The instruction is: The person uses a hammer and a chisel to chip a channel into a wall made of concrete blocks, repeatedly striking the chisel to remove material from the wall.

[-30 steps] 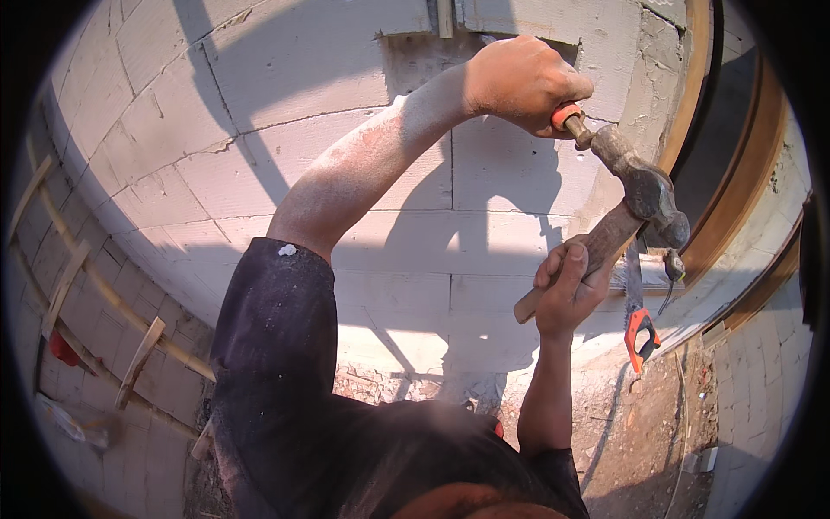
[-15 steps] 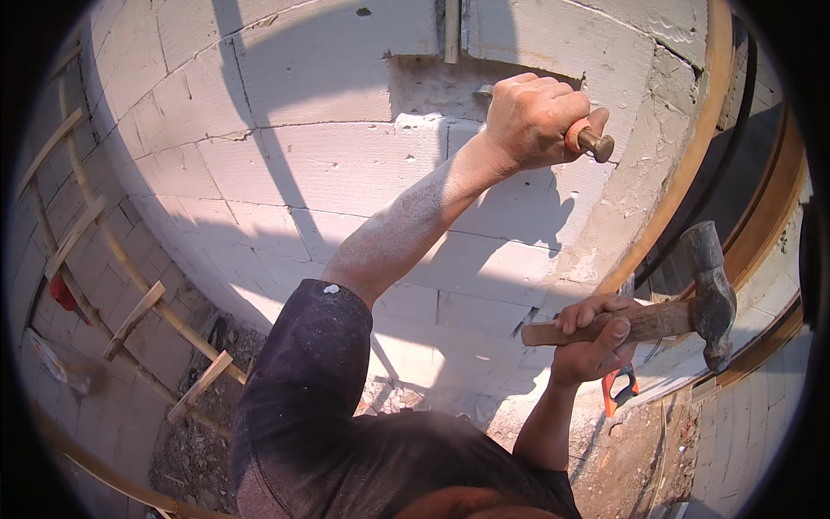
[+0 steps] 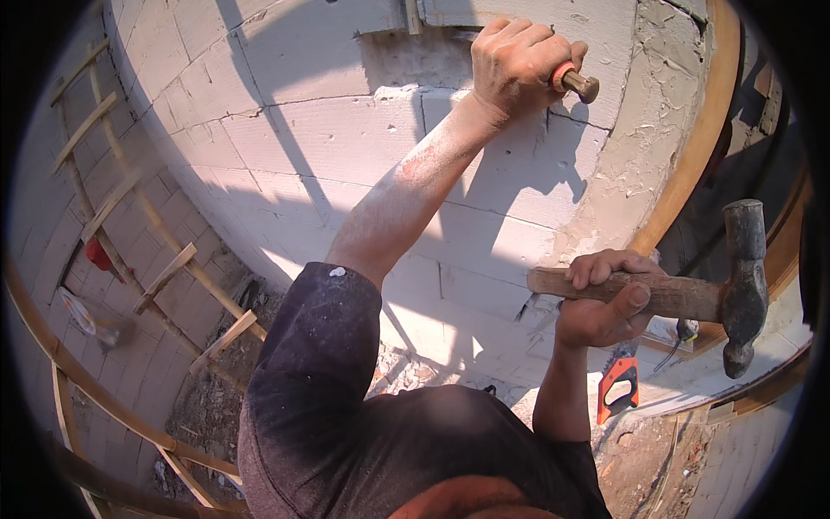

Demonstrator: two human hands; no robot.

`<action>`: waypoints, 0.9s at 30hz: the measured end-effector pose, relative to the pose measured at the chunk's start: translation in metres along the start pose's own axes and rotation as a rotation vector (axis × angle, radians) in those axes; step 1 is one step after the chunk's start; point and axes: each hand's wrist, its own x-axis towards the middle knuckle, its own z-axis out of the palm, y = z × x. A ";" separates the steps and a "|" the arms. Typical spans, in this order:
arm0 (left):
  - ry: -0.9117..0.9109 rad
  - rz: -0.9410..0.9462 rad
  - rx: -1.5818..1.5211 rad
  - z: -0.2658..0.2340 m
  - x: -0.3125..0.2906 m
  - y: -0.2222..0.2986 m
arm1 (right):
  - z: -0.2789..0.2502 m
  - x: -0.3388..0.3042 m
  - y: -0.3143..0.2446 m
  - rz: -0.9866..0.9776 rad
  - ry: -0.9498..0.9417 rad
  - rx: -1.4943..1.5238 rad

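Observation:
My left hand point(image 3: 519, 69), dusted white, is stretched up in front of the pale block wall point(image 3: 320, 143). Its fingers are wrapped round a chisel point(image 3: 577, 82), whose brass-coloured striking end sticks out on the thumb side; the blade is hidden behind the fist. Just left of that fist lies a rectangular recess point(image 3: 415, 62) cut into the blocks. Lower and to the right, my right hand point(image 3: 605, 298) grips the wooden handle of a hammer point(image 3: 670, 296). Its dark steel head hangs out to the right, apart from the chisel.
A wooden ladder point(image 3: 160, 229) leans at the left. Below the hammer, an orange-handled handsaw point(image 3: 618, 389) rests against the ledge. The curved-looking wooden frame point(image 3: 692, 164) of an opening borders the wall on the right. Rubble point(image 3: 406, 372) lies at the wall's foot.
My view has shifted, and more of the handsaw shows. The left fist with the chisel sits higher and covers less of the recess. The hammer stays in my right hand, slightly farther right.

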 end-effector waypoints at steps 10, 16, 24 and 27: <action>-0.136 0.039 0.086 -0.003 -0.006 0.000 | 0.008 0.027 0.033 0.050 -0.063 0.017; -0.171 0.007 0.133 -0.004 0.004 0.011 | -0.007 0.030 0.040 0.064 -0.087 0.018; -0.299 -0.034 0.162 -0.062 -0.009 0.009 | -0.007 -0.004 0.049 0.297 -0.229 -0.079; -0.314 -0.017 0.099 -0.075 -0.003 0.026 | -0.018 -0.015 0.033 0.293 -0.289 -0.091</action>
